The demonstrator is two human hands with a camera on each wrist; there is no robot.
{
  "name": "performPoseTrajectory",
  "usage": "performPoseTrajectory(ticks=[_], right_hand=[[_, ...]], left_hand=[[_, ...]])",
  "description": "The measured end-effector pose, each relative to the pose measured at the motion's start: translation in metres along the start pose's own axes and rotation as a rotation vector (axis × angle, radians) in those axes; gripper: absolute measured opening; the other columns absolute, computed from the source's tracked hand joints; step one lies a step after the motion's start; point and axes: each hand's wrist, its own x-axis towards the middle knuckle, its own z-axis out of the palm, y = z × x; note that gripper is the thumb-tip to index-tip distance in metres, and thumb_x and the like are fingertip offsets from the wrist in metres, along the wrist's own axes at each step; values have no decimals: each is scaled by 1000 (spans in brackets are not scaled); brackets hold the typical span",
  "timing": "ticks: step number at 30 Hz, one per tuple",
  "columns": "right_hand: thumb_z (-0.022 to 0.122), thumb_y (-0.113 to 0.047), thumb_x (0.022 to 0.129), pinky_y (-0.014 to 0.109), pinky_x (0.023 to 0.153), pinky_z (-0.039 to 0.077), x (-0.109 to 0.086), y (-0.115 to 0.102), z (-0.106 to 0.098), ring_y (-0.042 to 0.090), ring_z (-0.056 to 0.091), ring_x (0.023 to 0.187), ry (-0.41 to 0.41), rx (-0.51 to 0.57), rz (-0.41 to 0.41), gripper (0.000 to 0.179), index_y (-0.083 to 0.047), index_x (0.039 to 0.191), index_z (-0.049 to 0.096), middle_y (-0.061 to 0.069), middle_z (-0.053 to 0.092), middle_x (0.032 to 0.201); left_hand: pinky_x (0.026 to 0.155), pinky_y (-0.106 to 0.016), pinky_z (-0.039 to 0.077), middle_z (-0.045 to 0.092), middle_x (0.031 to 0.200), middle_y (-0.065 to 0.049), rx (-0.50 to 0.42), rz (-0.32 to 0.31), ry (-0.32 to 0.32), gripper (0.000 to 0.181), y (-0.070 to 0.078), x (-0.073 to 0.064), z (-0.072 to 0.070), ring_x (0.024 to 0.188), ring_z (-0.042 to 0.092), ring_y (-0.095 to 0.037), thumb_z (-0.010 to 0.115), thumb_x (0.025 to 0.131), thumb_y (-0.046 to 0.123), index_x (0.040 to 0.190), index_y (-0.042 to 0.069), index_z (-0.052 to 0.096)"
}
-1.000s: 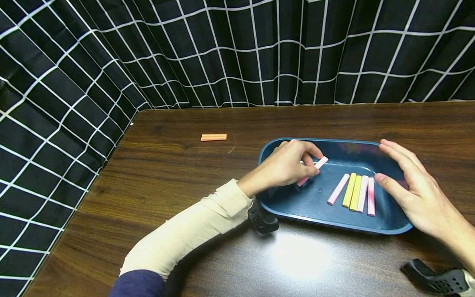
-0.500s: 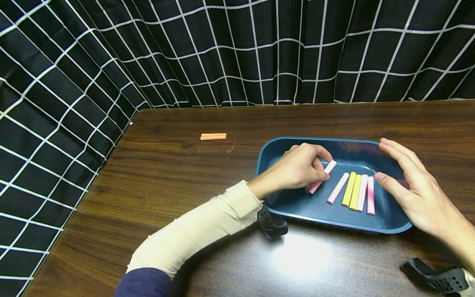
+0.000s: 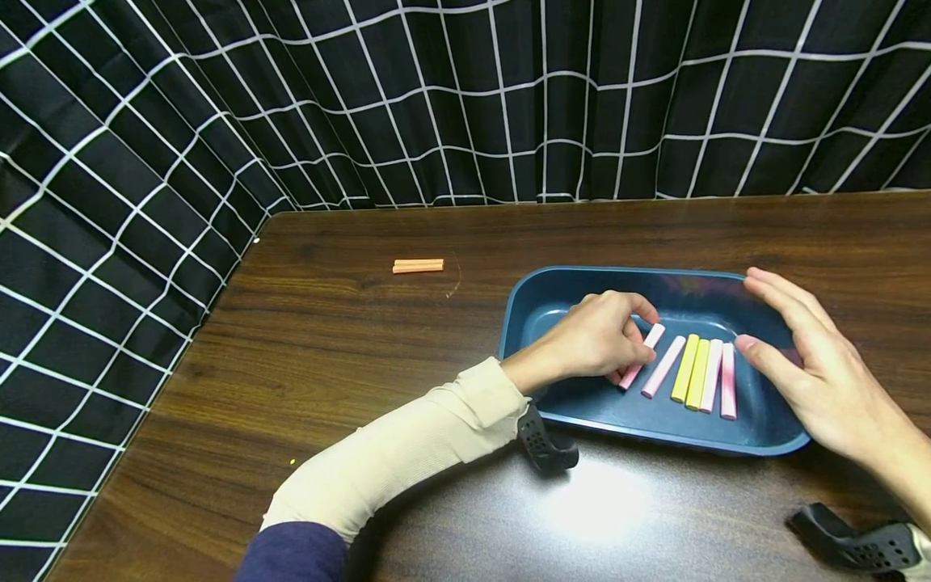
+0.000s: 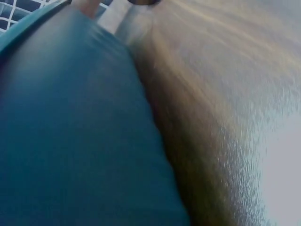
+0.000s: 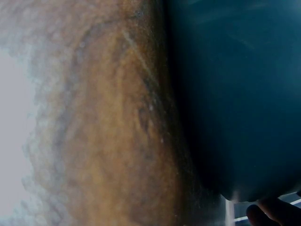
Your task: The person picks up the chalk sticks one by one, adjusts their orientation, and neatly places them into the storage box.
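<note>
My left hand point(image 3: 600, 335) reaches over the left part of a blue tray point(image 3: 618, 419) and pinches a pink chalk stick point(image 3: 655, 335), whose middle is partly behind the thumb. Right beside it lies another pink chalk stick point(image 3: 663, 368), slanted the same way. Further right come two yellow chalk sticks point(image 3: 685, 369) side by side, then two more pink ones point(image 3: 728, 381). At the tray's right end my right hand point(image 3: 829, 376) rests with its fingers extended along the rim and its thumb over the inside. Both wrist views mostly show the blue tray wall point(image 4: 80, 122).
Two orange chalk sticks point(image 3: 418, 266) lie together on the dark wooden table point(image 3: 327, 307), left of the tray. A tiny yellow bit point(image 3: 292, 461) is near the left sleeve. A black gridded curtain point(image 3: 465, 105) hangs behind the table and along its left side.
My left hand has moved right and slightly nearer with the pink chalk stick, bringing it close beside the row. The right hand and the other chalk sticks have stayed in place.
</note>
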Motion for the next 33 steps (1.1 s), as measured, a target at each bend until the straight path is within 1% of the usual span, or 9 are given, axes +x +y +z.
performPoseTrajectory(ticks=[5,8,12,16,19,23,26,30,33], right_hand=[[53,-5,98,24,121,1,1,0,-1,27,14,154,-7,1,7,61,-2,154,29,25,22,160],[53,-5,98,28,123,0,1,0,-2,31,13,153,-9,-1,11,61,-2,154,28,25,22,161],[53,-5,98,27,122,1,0,0,-2,30,14,153,-8,-3,9,61,-2,154,29,26,22,160],[53,-5,98,22,121,1,0,1,-1,24,14,154,-7,-2,5,61,-3,154,29,25,23,160],[53,-5,98,22,120,1,0,1,-1,24,14,153,-7,4,5,61,-3,154,29,25,22,161],[53,-5,99,29,123,0,-1,0,-1,31,13,153,-14,10,12,61,-3,154,28,25,21,161],[52,-6,99,34,124,0,-1,0,-1,32,13,153,-16,8,14,61,-3,154,28,25,21,161],[53,-5,98,29,123,1,0,0,-1,21,14,154,-11,6,7,61,-4,154,29,24,23,161],[54,-5,98,23,121,2,-1,0,-2,16,15,153,-7,8,3,61,-4,154,30,24,24,160]], left_hand=[[51,-18,53,65,69,2,0,-30,3,40,0,4,4,49,63,-9,70,91,9,129,8,57],[51,-21,54,66,69,0,-38,-40,1,40,-1,6,6,48,63,-10,70,91,7,128,7,56],[52,-24,56,66,70,-2,-110,-48,-8,42,-2,7,8,46,61,-10,71,90,4,128,6,54],[53,-25,57,66,72,-3,-162,-37,-26,43,-2,7,9,47,61,-9,70,89,1,129,5,54],[55,-26,58,67,73,-5,-198,-16,-45,42,-3,7,9,49,61,-9,68,90,-3,129,3,54],[58,-26,59,68,75,-6,-237,-5,-67,40,-3,7,9,50,61,-9,65,91,-4,128,2,54],[59,-26,59,68,78,-7,-267,-1,-82,39,-2,8,9,52,61,-9,64,91,-6,128,2,54],[60,-25,59,69,82,-8,-266,12,-92,39,-2,7,7,55,62,-9,64,92,-5,129,2,55],[61,-22,58,69,85,-8,-215,43,-91,38,-3,4,4,58,63,-10,64,93,-2,129,3,56]])
